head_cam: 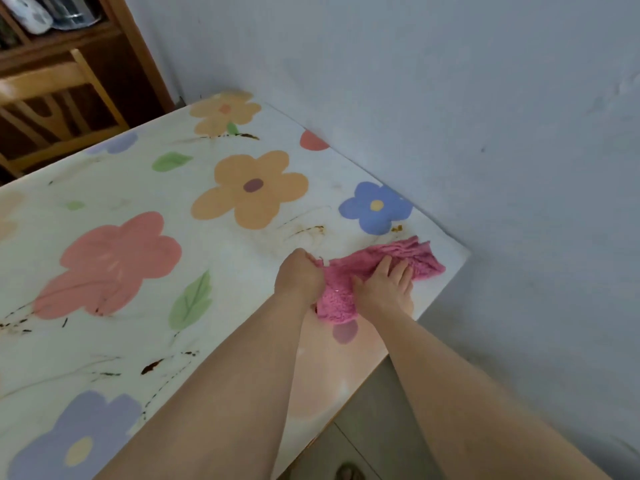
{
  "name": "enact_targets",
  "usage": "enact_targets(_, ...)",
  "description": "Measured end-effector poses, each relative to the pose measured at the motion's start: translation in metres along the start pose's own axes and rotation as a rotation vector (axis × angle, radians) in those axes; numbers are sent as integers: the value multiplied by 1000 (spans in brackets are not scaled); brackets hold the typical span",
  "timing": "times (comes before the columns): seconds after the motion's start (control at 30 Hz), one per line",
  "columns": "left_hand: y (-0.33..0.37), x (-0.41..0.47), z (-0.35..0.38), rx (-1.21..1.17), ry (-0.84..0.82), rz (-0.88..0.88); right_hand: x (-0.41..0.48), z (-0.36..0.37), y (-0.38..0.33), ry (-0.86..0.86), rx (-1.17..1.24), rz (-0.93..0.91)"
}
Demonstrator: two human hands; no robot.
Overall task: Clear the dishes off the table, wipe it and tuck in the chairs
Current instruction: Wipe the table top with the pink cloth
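A pink fluffy cloth (420, 259) lies crumpled on the flower-print table (138, 188) near its right corner by the wall. My left hand (300, 277) is closed in a fist on the cloth's left edge. My right hand (389, 284) presses flat on top of the cloth, fingers spread. Brown smears (308, 232) mark the tabletop just beyond the cloth, and more dark streaks (152, 367) run along the near side. No dishes show on the visible part of the table.
A wooden chair (55, 98) stands at the table's far left side, in front of a wooden shelf unit (69, 29) holding containers. A pale wall (450, 98) borders the table's right edge. Grey floor tiles (374, 427) show below the near corner.
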State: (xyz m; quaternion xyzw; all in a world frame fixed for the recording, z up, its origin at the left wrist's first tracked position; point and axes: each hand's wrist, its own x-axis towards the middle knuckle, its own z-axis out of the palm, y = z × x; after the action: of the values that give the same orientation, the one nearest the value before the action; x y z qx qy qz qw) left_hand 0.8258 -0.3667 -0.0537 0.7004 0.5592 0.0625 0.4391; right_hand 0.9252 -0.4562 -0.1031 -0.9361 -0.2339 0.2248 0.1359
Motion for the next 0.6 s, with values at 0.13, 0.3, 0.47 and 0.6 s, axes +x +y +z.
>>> enact_targets(0.13, -8, 28, -8, 80, 8, 3, 15, 16, -22, 51, -85, 26)
enact_targets(0.3, -12, 55, -27, 320, 56, 41, 31, 31, -43, 94, -199, 51)
enact_targets(0.47, -21, 73, -42, 383, 67, 53, 43, 37, -60, 110, -274, 2)
enact_targets(0.6, -31, 78, -52, 352, 65, 26, 48, 41, -75, 99, -308, -56)
